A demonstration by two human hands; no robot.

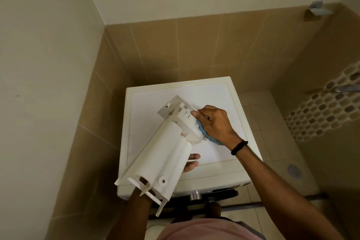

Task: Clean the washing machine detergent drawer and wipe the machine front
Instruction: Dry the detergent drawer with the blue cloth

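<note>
**Detergent drawer held over the machine top, cloth applied**

The white detergent drawer [165, 146], removed from its slot, is held tilted, underside up, above the washing machine [224, 99]. The left hand [190, 162] grips it from beneath near the middle, only fingertips showing. The right hand [213, 122] closes on a blue cloth [206, 134] and presses it against the drawer's far end, beside the front panel. Risk, as judged: sideways wiping pressure against a one-handed hold could twist the drawer loose onto the tiled floor [259, 103], or the cloth could snag on the thin plastic ribs.
</note>
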